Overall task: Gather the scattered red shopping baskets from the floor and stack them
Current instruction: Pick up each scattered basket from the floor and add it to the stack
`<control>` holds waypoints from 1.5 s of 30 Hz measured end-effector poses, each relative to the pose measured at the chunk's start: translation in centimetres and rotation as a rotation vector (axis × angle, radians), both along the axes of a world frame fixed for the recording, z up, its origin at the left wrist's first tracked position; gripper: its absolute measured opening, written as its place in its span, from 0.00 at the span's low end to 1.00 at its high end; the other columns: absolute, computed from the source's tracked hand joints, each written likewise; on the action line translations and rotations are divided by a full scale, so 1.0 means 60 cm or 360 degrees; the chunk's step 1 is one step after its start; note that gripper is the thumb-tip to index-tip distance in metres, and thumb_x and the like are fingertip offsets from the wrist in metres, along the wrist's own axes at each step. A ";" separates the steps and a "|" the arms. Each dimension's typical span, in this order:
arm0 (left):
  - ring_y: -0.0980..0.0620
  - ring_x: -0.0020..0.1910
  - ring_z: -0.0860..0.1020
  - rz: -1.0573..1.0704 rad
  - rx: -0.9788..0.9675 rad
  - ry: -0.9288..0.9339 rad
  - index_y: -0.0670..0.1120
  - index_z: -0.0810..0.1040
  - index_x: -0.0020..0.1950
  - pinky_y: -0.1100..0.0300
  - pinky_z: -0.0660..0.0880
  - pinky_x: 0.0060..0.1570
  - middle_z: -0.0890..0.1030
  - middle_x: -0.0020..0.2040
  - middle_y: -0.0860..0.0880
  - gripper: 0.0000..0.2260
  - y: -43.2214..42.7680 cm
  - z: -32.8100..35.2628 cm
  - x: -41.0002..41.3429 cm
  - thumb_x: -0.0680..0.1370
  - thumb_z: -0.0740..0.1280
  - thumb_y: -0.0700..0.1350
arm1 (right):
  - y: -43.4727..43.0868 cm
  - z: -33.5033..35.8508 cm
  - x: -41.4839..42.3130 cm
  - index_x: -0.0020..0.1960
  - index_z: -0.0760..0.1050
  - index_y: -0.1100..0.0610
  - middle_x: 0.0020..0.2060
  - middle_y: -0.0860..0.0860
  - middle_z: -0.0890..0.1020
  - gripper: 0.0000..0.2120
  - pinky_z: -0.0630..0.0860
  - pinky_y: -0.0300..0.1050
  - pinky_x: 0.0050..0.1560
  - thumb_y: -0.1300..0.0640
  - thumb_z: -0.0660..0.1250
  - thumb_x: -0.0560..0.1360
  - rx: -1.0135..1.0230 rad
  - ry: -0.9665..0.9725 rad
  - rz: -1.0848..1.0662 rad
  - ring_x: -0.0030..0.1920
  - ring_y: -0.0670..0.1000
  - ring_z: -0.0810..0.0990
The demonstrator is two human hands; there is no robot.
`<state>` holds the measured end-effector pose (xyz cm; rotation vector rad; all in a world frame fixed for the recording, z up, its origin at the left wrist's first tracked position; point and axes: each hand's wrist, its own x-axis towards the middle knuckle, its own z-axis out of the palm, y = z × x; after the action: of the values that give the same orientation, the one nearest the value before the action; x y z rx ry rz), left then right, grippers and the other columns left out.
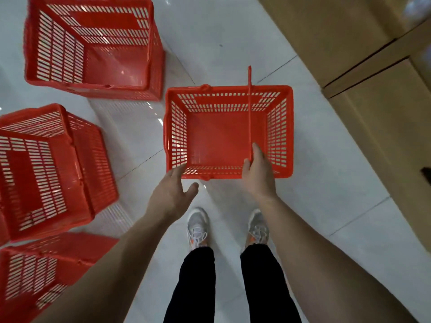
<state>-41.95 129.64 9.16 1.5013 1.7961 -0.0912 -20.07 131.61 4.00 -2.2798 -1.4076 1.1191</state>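
A red slotted shopping basket (228, 134) stands upright on the white floor just ahead of my feet. Its thin red handle (249, 108) is raised, and my right hand (257, 173) is closed around the handle's near end, over the basket's near rim. My left hand (172, 192) hovers open at the basket's near left corner, fingers spread, holding nothing. Three more red baskets lie around on the left: one at the top left (93, 47), one at mid left (51, 171) and one at the bottom left (39, 276), partly hidden by my left forearm.
Large brown cardboard boxes (363, 54) line the right side, close to the held basket. My two feet in grey sneakers (198, 226) stand on the glossy white tiled floor (326, 194) right behind the basket. A small dark object (426, 173) sits at the right edge.
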 end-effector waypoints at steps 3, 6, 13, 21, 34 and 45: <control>0.48 0.63 0.76 -0.0045 -0.0026 -0.0036 0.52 0.66 0.75 0.49 0.75 0.59 0.74 0.70 0.49 0.26 0.011 0.003 0.022 0.79 0.66 0.55 | -0.021 0.009 0.089 0.79 0.60 0.59 0.68 0.62 0.73 0.26 0.74 0.57 0.58 0.60 0.60 0.81 -0.0054 -0.0251 0.0051 0.64 0.64 0.74; 0.47 0.63 0.76 -0.0124 -0.0008 -0.0061 0.50 0.68 0.74 0.50 0.74 0.58 0.75 0.70 0.48 0.25 0.023 -0.007 0.049 0.79 0.67 0.54 | -0.035 -0.001 0.171 0.76 0.62 0.56 0.61 0.61 0.75 0.26 0.75 0.59 0.53 0.61 0.61 0.79 -0.0227 -0.0374 0.0073 0.58 0.65 0.76; 0.48 0.62 0.77 -0.0185 -0.0061 -0.0076 0.50 0.69 0.73 0.50 0.75 0.58 0.76 0.69 0.50 0.24 0.025 -0.061 0.071 0.79 0.66 0.56 | -0.051 -0.051 0.226 0.69 0.70 0.57 0.57 0.57 0.77 0.20 0.75 0.53 0.49 0.56 0.64 0.77 -0.0424 -0.0419 0.0042 0.55 0.61 0.79; 0.43 0.61 0.77 -0.0020 -0.0021 0.0197 0.49 0.65 0.74 0.41 0.77 0.58 0.76 0.67 0.45 0.27 0.072 -0.158 -0.010 0.79 0.65 0.59 | 0.001 -0.165 0.233 0.76 0.58 0.58 0.66 0.63 0.68 0.35 0.73 0.59 0.58 0.53 0.69 0.74 -0.0290 -0.0520 0.0075 0.63 0.67 0.70; 0.44 0.48 0.80 0.0716 0.0196 0.0200 0.43 0.70 0.69 0.52 0.74 0.45 0.82 0.59 0.42 0.18 0.068 -0.262 -0.058 0.82 0.61 0.51 | -0.018 -0.230 0.237 0.80 0.51 0.53 0.64 0.61 0.77 0.32 0.74 0.55 0.58 0.65 0.59 0.80 -0.0052 -0.0335 -0.0300 0.61 0.63 0.78; 0.52 0.42 0.76 0.1142 0.0314 0.0109 0.44 0.74 0.66 0.56 0.69 0.43 0.81 0.49 0.47 0.17 -0.096 0.147 -0.160 0.79 0.68 0.47 | -0.019 0.197 0.153 0.78 0.55 0.50 0.59 0.56 0.81 0.27 0.78 0.55 0.50 0.60 0.59 0.82 -0.0111 -0.0299 0.0008 0.53 0.61 0.82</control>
<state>-51.57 123.88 17.99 0.9013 2.3452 0.4029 -10.91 130.48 15.85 -2.4881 -1.4628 0.9916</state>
